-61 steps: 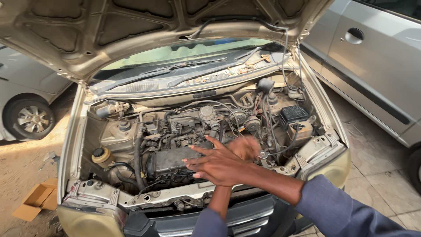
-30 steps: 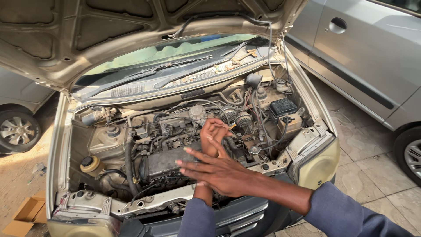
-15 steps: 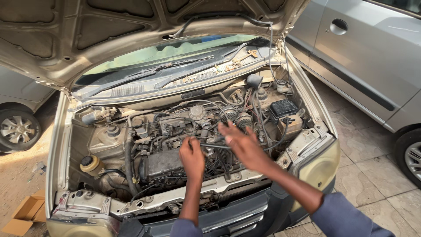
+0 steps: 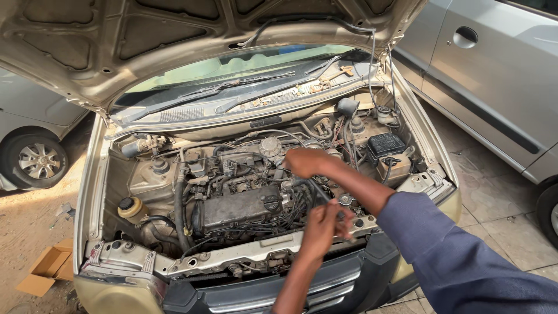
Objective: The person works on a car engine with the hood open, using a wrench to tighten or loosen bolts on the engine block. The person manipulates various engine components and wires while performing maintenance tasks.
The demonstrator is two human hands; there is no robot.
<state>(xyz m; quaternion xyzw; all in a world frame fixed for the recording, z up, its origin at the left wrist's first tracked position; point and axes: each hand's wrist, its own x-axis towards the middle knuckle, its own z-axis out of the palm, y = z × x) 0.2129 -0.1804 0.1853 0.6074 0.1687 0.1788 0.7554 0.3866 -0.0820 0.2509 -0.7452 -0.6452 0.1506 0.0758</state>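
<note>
The person stands at the front of a car with the hood raised, both hands over the engine bay. Nearest the viewer, the left hand hovers at the front crossmember, fingers curled in a narrow pinch; whether they close on a small part or merely bunch together cannot be told, since the fingertips blur against the wiring. Just left of this hand lies the dark valve cover, its long axis running across the car, with the oil cap at the end nearest the hand. Beyond and slightly above the left hand, the right hand reaches deeper, its sleeve crossing in from the lower right. This hand is closed loosely, knuckles up, over hoses beside the round distributor cap, which sits just left of the grip; the right hand is the nearer one to it. Right of that grip stands the black fuse box. Far left, well apart from both hands, are a yellow reservoir and, on the ground, a cardboard box.
</note>
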